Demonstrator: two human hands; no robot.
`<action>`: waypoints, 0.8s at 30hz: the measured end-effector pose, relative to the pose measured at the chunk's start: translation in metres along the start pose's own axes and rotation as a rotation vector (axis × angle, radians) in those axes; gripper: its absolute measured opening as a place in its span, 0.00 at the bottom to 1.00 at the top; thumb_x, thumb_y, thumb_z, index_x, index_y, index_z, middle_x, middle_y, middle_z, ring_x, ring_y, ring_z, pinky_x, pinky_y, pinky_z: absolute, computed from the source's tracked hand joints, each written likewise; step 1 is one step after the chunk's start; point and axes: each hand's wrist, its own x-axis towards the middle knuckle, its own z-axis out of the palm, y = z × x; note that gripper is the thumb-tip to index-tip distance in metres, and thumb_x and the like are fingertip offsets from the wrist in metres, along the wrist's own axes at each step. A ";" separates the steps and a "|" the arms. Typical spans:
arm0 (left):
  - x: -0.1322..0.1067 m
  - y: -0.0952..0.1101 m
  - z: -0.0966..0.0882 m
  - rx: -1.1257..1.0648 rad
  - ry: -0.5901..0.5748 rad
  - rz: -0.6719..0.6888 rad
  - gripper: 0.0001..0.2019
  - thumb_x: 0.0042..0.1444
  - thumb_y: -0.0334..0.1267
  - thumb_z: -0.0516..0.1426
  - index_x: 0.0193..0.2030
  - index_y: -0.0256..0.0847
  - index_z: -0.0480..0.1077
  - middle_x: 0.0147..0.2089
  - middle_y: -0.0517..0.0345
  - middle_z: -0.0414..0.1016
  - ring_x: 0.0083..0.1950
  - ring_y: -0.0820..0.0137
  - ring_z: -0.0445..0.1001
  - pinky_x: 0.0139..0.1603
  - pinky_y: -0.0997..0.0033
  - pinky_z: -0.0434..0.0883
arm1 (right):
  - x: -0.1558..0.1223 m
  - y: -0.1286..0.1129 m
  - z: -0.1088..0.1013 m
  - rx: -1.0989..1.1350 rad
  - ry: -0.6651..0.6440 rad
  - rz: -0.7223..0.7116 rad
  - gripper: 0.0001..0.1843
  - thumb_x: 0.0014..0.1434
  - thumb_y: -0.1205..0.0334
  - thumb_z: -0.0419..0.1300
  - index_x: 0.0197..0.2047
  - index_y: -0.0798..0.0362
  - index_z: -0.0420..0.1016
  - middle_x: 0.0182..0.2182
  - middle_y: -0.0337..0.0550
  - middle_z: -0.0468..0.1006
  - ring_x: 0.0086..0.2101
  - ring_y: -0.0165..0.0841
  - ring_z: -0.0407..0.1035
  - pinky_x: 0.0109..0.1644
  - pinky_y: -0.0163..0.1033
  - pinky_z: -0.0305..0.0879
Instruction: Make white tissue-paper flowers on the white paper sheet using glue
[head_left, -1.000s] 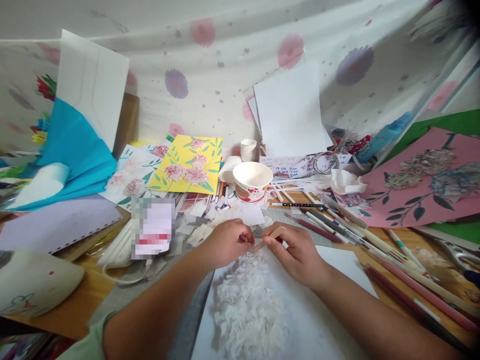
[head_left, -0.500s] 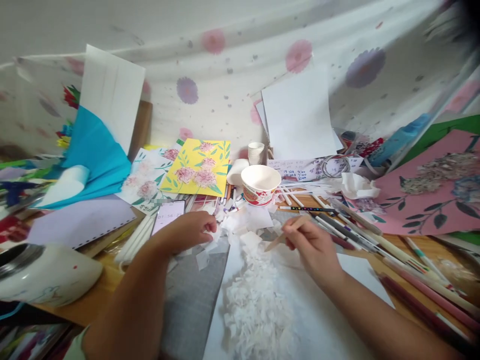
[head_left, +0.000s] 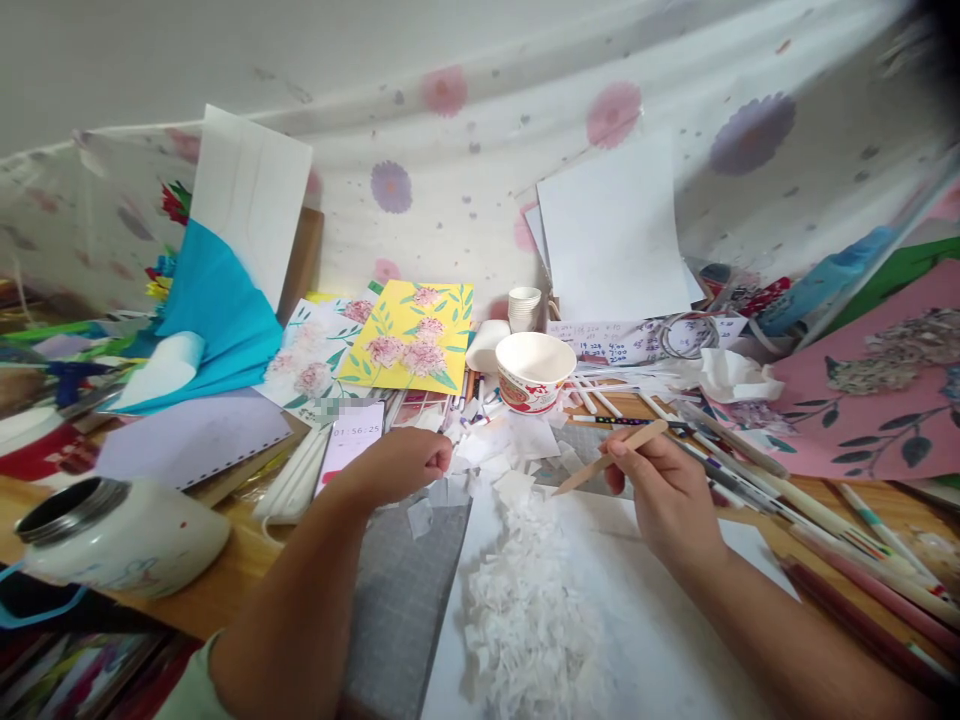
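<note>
My right hand [head_left: 667, 490] pinches a flat wooden craft stick [head_left: 600, 460]. The stick slants down to the left, its lower tip near the top end of a mound of small white paper pieces [head_left: 525, 630]. That mound covers part of a white sheet [head_left: 652, 610]. On the left, my left hand [head_left: 405, 465] hovers beside loose white paper squares [head_left: 421, 517], its fingers curled together; whatever they may hold is hidden. Behind the hands stands a paper bowl [head_left: 535, 372] with a red printed pattern. More thin paper scraps [head_left: 517, 440] lie in front of it.
A phone [head_left: 352, 440] showing a timer lies by my left forearm. Further left are an open white jar [head_left: 124, 535] and blue paper [head_left: 214, 300]. Flower pictures on yellow card [head_left: 416, 340] and pink card [head_left: 862, 410] stand around. Pens and brushes [head_left: 810, 500] crowd the right side.
The view has shifted slightly, moving everything to the right in the picture. My right hand has drawn a little to the right, and more of the stick shows. My left hand stays curled.
</note>
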 end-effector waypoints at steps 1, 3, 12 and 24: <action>0.000 0.001 -0.002 -0.022 0.024 0.007 0.04 0.48 0.32 0.51 0.25 0.41 0.66 0.25 0.63 0.68 0.29 0.70 0.64 0.29 0.73 0.55 | 0.000 0.000 0.000 0.002 0.000 0.005 0.09 0.61 0.58 0.60 0.31 0.53 0.74 0.21 0.36 0.69 0.21 0.28 0.62 0.23 0.33 0.60; 0.000 0.004 -0.005 -0.077 0.071 0.016 0.05 0.51 0.34 0.51 0.27 0.41 0.66 0.27 0.63 0.69 0.30 0.71 0.66 0.30 0.74 0.58 | 0.000 0.001 -0.001 0.009 0.000 0.010 0.09 0.61 0.57 0.61 0.31 0.52 0.74 0.21 0.36 0.69 0.21 0.28 0.62 0.23 0.33 0.60; 0.000 0.002 -0.007 -0.075 0.083 -0.024 0.14 0.58 0.40 0.49 0.47 0.43 0.70 0.44 0.57 0.76 0.44 0.67 0.73 0.43 0.73 0.67 | 0.002 0.002 -0.004 0.006 0.002 0.005 0.10 0.60 0.56 0.61 0.30 0.52 0.74 0.23 0.37 0.70 0.21 0.28 0.62 0.23 0.34 0.60; -0.008 -0.010 -0.005 0.069 -0.031 -0.105 0.06 0.38 0.27 0.54 0.25 0.41 0.66 0.25 0.61 0.68 0.30 0.66 0.65 0.30 0.72 0.55 | 0.003 -0.005 -0.002 -0.044 -0.012 0.019 0.13 0.57 0.52 0.63 0.29 0.53 0.74 0.18 0.36 0.69 0.19 0.29 0.63 0.21 0.34 0.60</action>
